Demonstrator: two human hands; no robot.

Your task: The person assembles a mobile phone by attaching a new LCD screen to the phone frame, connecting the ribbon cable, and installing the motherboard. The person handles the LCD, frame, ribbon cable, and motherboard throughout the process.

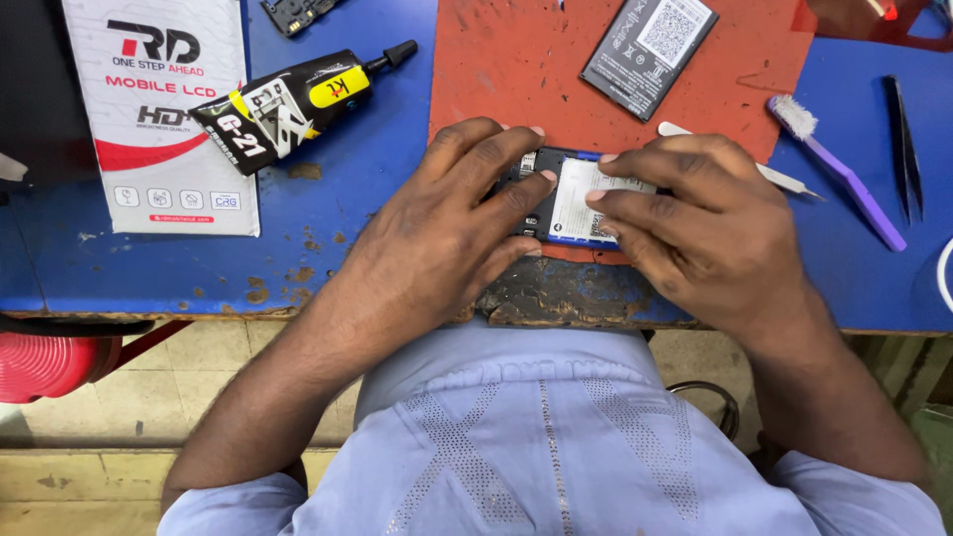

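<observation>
Head view: both hands [442,233] [695,223] press phone [571,203] near table edge [298,316].

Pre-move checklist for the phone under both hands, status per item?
1. Both hands on the opened phone: ok. The left hand and right hand press on it from either side.
2. White-labelled battery seated flat in the phone: cannot tell, fingers cover its edges.
3. Phone lying on the red mat: ok, at the mat's near edge.
4. Spare black battery out of the way: ok, it lies apart, farther up the mat.
5. Glue tube capped: ok, black nozzle cap on, lying on the blue table.
6. Purple brush and tweezers at hand: ok, to the right hand's side.
</observation>
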